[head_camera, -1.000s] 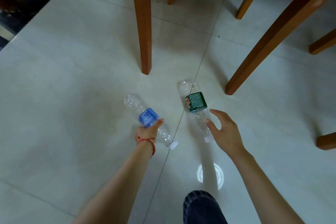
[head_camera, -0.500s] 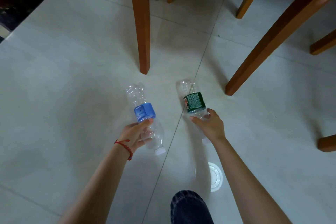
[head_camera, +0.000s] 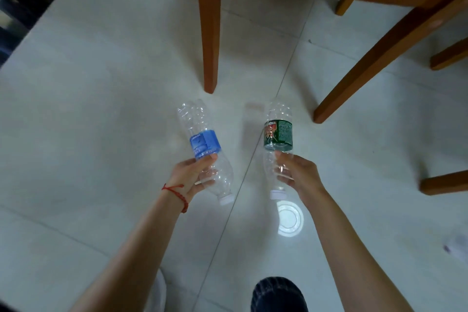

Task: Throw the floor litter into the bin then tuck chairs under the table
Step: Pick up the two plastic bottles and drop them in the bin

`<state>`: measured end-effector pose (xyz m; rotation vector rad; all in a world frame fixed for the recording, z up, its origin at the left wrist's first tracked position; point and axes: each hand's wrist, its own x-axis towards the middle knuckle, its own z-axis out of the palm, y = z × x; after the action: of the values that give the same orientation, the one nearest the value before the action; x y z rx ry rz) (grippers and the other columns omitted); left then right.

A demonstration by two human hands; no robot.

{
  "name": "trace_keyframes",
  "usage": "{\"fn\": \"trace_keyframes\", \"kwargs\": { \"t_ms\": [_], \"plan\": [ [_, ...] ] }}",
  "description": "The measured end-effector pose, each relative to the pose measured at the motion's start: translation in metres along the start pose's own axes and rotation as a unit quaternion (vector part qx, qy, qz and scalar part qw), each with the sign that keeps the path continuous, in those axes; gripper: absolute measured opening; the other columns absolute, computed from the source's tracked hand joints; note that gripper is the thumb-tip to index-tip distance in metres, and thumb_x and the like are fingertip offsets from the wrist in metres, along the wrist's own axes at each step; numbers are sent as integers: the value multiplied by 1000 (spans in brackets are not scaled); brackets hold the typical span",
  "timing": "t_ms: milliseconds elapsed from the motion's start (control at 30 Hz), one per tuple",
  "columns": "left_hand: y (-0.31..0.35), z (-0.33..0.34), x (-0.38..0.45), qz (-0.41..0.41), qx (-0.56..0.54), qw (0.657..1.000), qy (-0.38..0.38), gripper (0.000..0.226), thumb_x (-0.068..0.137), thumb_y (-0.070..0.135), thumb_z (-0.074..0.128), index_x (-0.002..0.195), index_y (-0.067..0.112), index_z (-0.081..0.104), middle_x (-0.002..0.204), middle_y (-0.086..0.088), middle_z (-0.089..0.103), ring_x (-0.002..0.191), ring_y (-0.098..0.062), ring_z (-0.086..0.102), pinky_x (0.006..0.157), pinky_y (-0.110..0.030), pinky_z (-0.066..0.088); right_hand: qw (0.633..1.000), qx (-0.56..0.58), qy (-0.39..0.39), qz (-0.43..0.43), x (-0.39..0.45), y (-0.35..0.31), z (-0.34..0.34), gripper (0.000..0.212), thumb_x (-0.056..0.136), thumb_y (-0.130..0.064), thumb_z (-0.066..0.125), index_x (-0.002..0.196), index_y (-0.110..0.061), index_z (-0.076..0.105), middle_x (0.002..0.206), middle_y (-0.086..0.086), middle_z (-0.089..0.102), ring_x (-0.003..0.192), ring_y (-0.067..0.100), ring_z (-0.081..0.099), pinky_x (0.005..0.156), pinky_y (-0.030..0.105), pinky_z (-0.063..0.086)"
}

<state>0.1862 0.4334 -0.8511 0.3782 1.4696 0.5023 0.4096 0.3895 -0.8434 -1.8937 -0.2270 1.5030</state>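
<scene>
Pale tiled floor [head_camera: 76,134] under wooden chair legs [head_camera: 210,33], my left hand [head_camera: 192,175] gripping the clear blue-label bottle [head_camera: 205,145], my right hand [head_camera: 301,175] the green-label bottle [head_camera: 278,132], both aloft, caps toward me, bases pointing away.

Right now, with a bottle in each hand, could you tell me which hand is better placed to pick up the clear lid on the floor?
Probably the right hand: the clear lid lies just below it. The left hand is further off. Both are full, though.
</scene>
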Motion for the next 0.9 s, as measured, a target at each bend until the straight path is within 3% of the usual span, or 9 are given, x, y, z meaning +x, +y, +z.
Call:
{"fn": "trace_keyframes", "kwargs": {
  "t_ms": [233,367,600,800,900],
  "plan": [
    [35,-5,-79,-10,5,1000,-15,7,80,14,66,83,9,62,77,-7,59,81,-22,61,83,-40,51,1000,-19,14,-18,-82,-30,0,38,77,-21,72,110,-10,58,81,1,66,74,14,62,84,35,52],
    [59,-8,-132,-21,13,999,-28,10,80,15,66,87,9,60,78,-6,59,80,-21,61,83,-39,50,999,-9,21,-23,-136,-51,-1,46,77,-18,72,118,-4,56,78,2,66,73,15,60,80,33,51],
    [116,-24,-240,-20,23,999,-30,9,80,14,67,87,13,61,83,-7,62,86,-22,62,86,-40,50,1000,-16,16,-20,-238,-115,0,45,78,-18,71,117,-2,57,83,7,64,81,20,60,71,28,52],
    [171,-35,-331,-14,20,999,-25,16,78,16,69,92,13,60,91,-9,63,91,-23,61,78,-34,53,1000,-19,13,-21,-330,-171,8,35,80,-18,69,112,-7,59,80,1,65,77,18,59,70,26,51],
    [198,-41,-375,-8,14,1000,-22,13,79,16,68,87,16,59,94,-9,63,94,-24,61,77,-32,53,1000,-15,11,-19,-373,-196,13,35,81,-19,69,113,-7,59,81,1,65,80,19,60,61,19,54]
  ]
}}
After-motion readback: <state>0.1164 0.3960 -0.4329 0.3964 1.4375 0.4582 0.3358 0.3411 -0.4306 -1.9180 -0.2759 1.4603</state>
